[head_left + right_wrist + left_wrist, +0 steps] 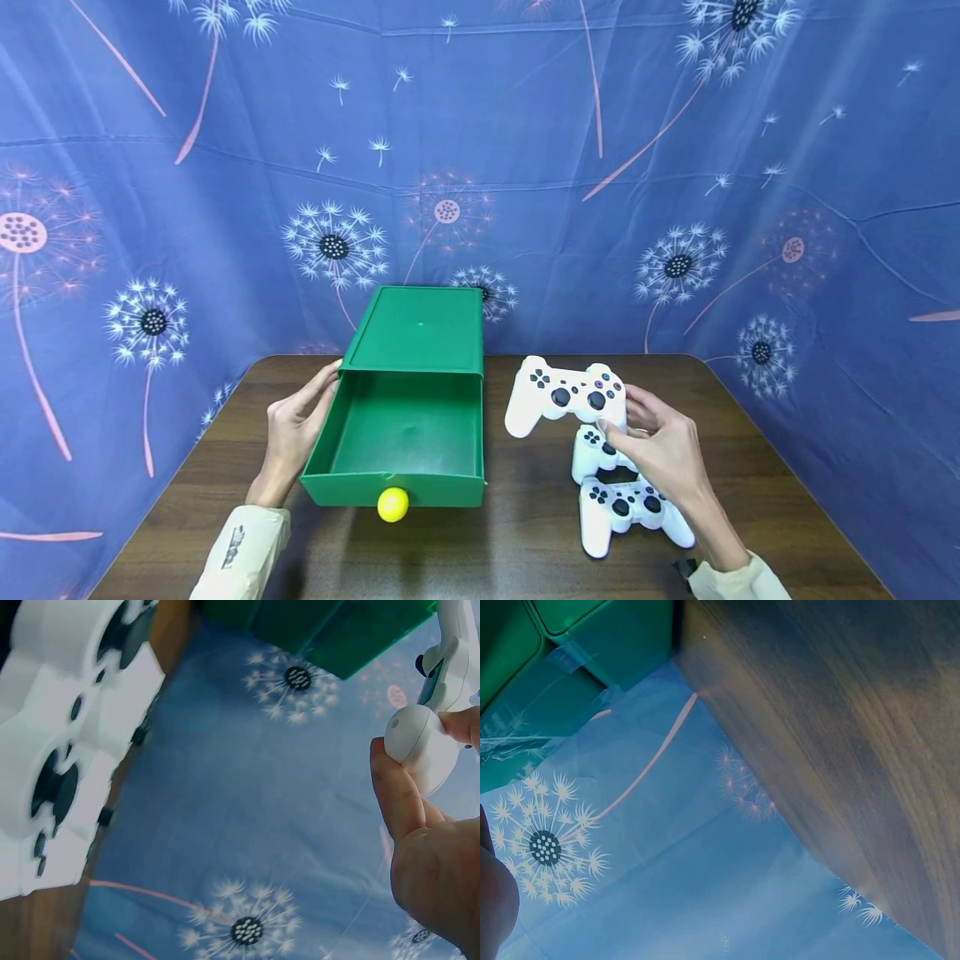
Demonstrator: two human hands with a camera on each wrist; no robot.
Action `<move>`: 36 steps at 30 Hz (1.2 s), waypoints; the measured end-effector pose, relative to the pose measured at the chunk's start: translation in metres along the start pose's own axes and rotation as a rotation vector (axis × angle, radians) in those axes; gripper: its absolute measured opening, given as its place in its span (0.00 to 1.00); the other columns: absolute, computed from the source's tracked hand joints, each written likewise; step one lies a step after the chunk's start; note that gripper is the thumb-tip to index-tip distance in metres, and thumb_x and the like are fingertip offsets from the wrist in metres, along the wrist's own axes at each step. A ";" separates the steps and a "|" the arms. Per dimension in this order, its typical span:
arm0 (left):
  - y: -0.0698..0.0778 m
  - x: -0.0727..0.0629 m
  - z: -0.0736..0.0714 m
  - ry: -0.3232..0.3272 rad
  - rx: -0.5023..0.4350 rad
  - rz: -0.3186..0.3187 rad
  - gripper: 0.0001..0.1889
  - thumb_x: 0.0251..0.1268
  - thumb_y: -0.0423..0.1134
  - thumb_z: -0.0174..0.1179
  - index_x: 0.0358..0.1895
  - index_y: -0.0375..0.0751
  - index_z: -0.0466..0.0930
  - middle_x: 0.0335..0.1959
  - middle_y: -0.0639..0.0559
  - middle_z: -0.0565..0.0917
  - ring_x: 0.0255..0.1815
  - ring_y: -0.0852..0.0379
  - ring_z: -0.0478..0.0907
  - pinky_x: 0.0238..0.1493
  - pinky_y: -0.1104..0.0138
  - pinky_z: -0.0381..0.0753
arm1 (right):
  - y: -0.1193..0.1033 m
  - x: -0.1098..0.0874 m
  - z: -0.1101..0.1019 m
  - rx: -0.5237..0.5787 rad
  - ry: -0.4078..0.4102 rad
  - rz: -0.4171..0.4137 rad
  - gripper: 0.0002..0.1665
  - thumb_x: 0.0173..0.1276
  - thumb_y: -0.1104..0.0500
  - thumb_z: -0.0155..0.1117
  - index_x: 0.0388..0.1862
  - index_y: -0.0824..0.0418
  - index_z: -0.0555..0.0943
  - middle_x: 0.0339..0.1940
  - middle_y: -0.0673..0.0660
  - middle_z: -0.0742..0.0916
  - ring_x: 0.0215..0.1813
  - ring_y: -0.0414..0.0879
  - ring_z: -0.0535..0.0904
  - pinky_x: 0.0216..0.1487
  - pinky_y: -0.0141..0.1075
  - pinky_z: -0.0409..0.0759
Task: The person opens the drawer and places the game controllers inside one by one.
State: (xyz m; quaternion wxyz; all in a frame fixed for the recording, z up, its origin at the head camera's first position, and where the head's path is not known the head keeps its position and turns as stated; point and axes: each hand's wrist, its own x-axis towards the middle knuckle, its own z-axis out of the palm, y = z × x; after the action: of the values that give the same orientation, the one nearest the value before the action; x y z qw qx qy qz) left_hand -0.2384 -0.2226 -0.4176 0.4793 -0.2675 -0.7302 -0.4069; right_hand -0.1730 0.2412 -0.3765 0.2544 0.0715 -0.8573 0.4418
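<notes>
My right hand (663, 446) grips a white game controller (566, 393) by its right handle, raised over the table with buttons facing me. The right wrist view shows thumb and fingers around that rounded handle. Below it lie two more white controllers, one (590, 457) partly hidden by the hand and another (630, 510) nearer. A green drawer box (423, 329) stands left of centre, its drawer (341, 490) pulled out, with a yellow round knob (393, 505) in front. My left hand (294, 433) rests fingers against the box's left side, near the casing's front corner.
The brown wooden table (525, 550) carries everything. A blue cloth (555, 275) with dandelion prints hangs behind and at both sides. Clear tape (574, 656) shows on the green box in the left wrist view.
</notes>
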 end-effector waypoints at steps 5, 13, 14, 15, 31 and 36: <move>0.001 0.000 0.000 0.006 0.007 0.004 0.28 0.47 0.06 0.65 0.55 0.25 0.85 0.47 0.33 0.88 0.51 0.73 0.82 0.40 0.83 0.74 | -0.015 -0.002 0.002 0.061 -0.036 -0.004 0.31 0.60 0.70 0.77 0.63 0.70 0.80 0.50 0.66 0.90 0.50 0.55 0.88 0.42 0.29 0.84; 0.004 0.001 -0.001 0.005 0.013 0.008 0.30 0.48 0.06 0.64 0.57 0.26 0.85 0.48 0.34 0.88 0.52 0.74 0.81 0.39 0.83 0.75 | -0.035 -0.003 0.008 0.137 -0.086 -0.027 0.32 0.60 0.69 0.78 0.64 0.69 0.81 0.50 0.64 0.90 0.50 0.54 0.89 0.45 0.38 0.86; 0.003 0.001 0.000 0.006 0.014 0.007 0.30 0.48 0.06 0.64 0.57 0.26 0.85 0.48 0.34 0.88 0.52 0.74 0.81 0.41 0.83 0.76 | -0.037 -0.003 0.009 0.142 -0.091 -0.028 0.32 0.60 0.69 0.78 0.64 0.69 0.81 0.50 0.64 0.90 0.50 0.54 0.89 0.45 0.38 0.86; 0.003 0.001 0.000 0.007 0.014 0.006 0.30 0.48 0.06 0.65 0.57 0.26 0.85 0.48 0.34 0.88 0.52 0.74 0.81 0.43 0.83 0.76 | -0.039 -0.003 0.010 0.149 -0.096 -0.027 0.32 0.60 0.69 0.78 0.64 0.69 0.81 0.50 0.64 0.90 0.50 0.54 0.89 0.45 0.39 0.86; 0.000 -0.001 0.001 0.002 -0.003 -0.003 0.29 0.48 0.06 0.65 0.57 0.26 0.85 0.49 0.34 0.88 0.52 0.73 0.82 0.44 0.83 0.76 | -0.064 -0.006 0.029 0.221 -0.145 -0.060 0.33 0.57 0.71 0.79 0.63 0.67 0.82 0.49 0.61 0.91 0.51 0.52 0.89 0.45 0.42 0.86; -0.001 -0.001 0.001 0.006 0.004 0.006 0.30 0.48 0.06 0.65 0.57 0.26 0.85 0.48 0.34 0.88 0.51 0.71 0.83 0.42 0.83 0.75 | -0.070 -0.007 0.037 0.229 -0.149 -0.077 0.33 0.54 0.74 0.79 0.62 0.67 0.82 0.48 0.62 0.91 0.50 0.53 0.89 0.44 0.41 0.86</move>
State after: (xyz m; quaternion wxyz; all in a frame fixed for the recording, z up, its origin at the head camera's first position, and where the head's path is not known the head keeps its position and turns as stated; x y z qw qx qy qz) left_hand -0.2393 -0.2219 -0.4196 0.4832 -0.2673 -0.7289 -0.4046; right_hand -0.1558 0.1695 -0.3472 0.1972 0.1654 -0.8144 0.5201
